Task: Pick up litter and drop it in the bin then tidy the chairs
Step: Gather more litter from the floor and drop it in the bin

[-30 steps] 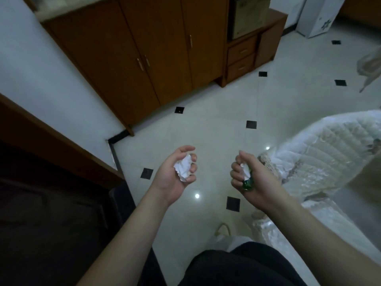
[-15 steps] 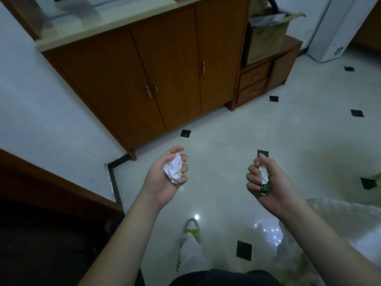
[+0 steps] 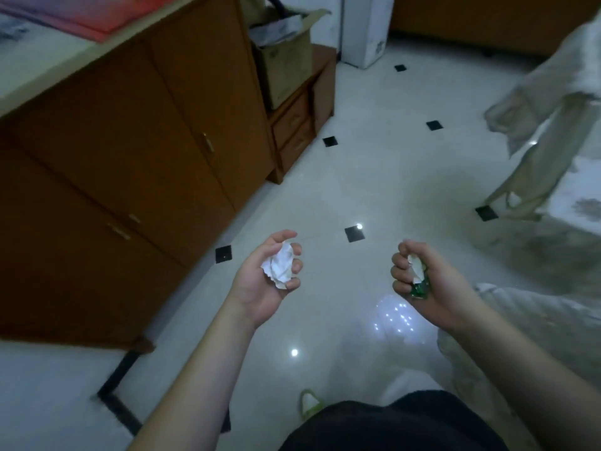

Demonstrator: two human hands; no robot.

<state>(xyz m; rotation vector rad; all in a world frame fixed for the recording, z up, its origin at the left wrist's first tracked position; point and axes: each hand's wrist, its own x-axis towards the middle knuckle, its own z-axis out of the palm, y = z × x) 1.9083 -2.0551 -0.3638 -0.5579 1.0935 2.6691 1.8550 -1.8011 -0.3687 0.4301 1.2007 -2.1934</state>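
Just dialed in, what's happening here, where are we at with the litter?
A person stands on the tiled floor with litter in both hands. The left hand holds a crumpled white paper; the right hand grips a scrunched white-and-green wrapper. Nothing has been dropped yet, and no bin shows in this view. A wooden cabinet is to the left, cloth-covered furniture to the right.
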